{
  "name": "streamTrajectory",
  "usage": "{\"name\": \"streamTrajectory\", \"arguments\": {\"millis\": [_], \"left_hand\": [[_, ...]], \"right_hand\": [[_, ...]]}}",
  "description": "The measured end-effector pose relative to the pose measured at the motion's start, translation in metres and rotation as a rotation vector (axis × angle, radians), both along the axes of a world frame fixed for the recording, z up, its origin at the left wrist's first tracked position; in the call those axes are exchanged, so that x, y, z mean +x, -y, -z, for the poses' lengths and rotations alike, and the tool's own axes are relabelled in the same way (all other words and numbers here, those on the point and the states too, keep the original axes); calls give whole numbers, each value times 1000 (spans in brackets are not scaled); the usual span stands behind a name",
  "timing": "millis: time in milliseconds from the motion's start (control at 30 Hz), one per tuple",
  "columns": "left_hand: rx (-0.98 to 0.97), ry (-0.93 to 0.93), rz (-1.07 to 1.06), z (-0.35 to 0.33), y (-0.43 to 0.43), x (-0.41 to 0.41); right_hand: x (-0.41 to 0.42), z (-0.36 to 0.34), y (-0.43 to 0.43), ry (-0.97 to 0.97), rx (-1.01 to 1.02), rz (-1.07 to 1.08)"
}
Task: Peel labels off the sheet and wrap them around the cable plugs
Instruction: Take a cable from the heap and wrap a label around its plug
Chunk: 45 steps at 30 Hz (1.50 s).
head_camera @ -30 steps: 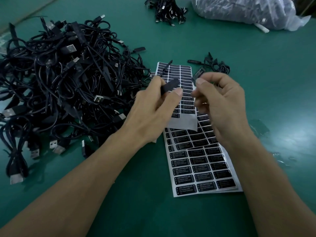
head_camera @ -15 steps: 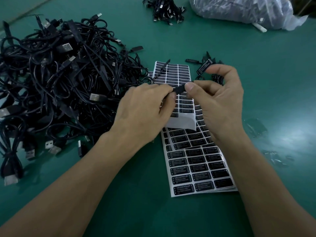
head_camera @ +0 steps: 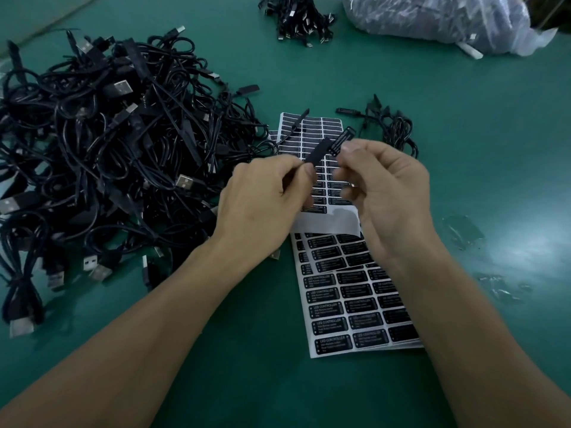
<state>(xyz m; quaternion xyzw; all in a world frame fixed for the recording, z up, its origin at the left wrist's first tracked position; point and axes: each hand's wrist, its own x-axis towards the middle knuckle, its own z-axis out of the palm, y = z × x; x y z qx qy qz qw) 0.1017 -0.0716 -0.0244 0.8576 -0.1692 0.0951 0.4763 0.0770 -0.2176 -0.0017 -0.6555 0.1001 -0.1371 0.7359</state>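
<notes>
My left hand (head_camera: 262,199) pinches a flat black cable plug (head_camera: 318,152) that sticks up and to the right from its fingertips. Beside it, my right hand (head_camera: 389,193) pinches a black label (head_camera: 342,141) with white print, held just right of the plug and close to touching it. Both hands hover above the label sheet (head_camera: 352,301), white backing with rows of black labels, lying on the green table. A bare white strip of backing (head_camera: 324,223) shows under my hands. A second sheet (head_camera: 321,128) lies beyond.
A big tangle of black USB cables (head_camera: 102,156) fills the left side of the table. A small cable bundle (head_camera: 392,128) lies behind my right hand. Farther back are another bundle (head_camera: 299,17) and a clear plastic bag (head_camera: 432,20).
My hands separated slightly and rose; the plug now stands free above my left fingertips and the label has moved down from my raised right finger to beside the plug.
</notes>
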Motion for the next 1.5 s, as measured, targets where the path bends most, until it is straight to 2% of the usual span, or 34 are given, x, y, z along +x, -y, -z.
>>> {"name": "streamTrajectory", "arguments": {"millis": [267,600,933,1500], "left_hand": [[-38,18,40,4,2,2],[-182,-68,132,6,2,5],[-218,-65,152,7,4,6],[-320,-50,137,8,8,4]], "right_hand": [[-2,3,-8,-34,116,-88],[-1,4,-9,35,-10,-24],[-4,2,-13,109,-108,32],[-6,4,-20,169,-86,108]]}}
